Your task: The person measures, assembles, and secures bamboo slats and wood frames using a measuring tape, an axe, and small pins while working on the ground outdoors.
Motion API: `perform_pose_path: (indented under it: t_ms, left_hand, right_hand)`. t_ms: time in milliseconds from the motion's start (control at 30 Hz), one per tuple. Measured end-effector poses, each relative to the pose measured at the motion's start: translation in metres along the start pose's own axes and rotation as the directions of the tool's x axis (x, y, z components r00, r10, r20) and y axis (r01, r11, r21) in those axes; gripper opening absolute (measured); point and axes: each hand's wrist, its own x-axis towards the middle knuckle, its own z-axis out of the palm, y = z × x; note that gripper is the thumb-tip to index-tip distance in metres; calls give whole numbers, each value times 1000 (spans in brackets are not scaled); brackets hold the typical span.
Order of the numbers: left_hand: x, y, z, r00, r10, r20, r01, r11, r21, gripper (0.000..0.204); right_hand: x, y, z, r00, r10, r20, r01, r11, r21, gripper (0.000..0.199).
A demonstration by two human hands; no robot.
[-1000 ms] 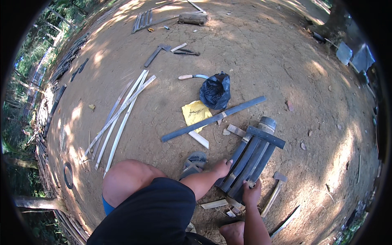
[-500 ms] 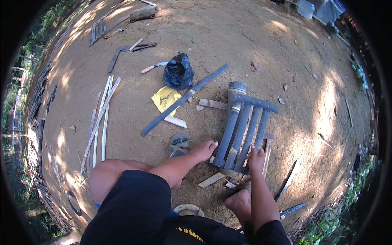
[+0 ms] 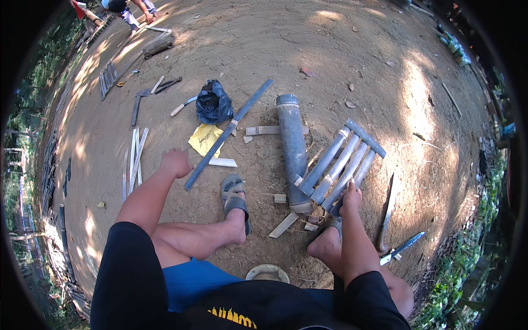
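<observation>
My right hand point(image 3: 350, 200) is closed around the near right end of a small bamboo rack point(image 3: 334, 175) made of dark slats joined to a crosspiece. The rack is tilted, its far end angled to the right, and its near left corner meets or overlaps a thick bamboo log point(image 3: 292, 146). Under the log's far part lies a flat bamboo piece point(image 3: 263, 130). Out to the left, my left hand point(image 3: 176, 163) is empty, fingers apart, just left of a long dark bamboo strip point(image 3: 225, 137). A yellow sheet point(image 3: 204, 139) lies beyond that hand.
Past the sheet are a black plastic bag point(image 3: 213, 103) and a curved blade with a wooden handle point(image 3: 183, 106). A hammer-like tool point(image 3: 137, 107) and pale strips point(image 3: 137, 159) lie left. A machete point(image 3: 388, 212) and a saw point(image 3: 402, 248) lie right. Another person point(image 3: 129, 12) bends at far left.
My left hand has left the rack's near end and moved far left. My right hand has shifted the rack rightward, mostly off the log. Another person has come into view at the top left.
</observation>
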Motion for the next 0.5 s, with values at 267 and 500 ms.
perform_pose_path:
  t_ms: [267, 500]
  left_hand:
    - [18, 140, 43, 942, 50, -332, -315, 470, -825, 57]
    - [-3, 222, 53, 939, 100, -330, -344, 206, -916, 48]
  right_hand:
    - [-85, 35, 78, 996, 40, 82, -43, 998, 38, 33]
    - [-88, 23, 87, 957, -59, 285, 91, 991, -99, 32]
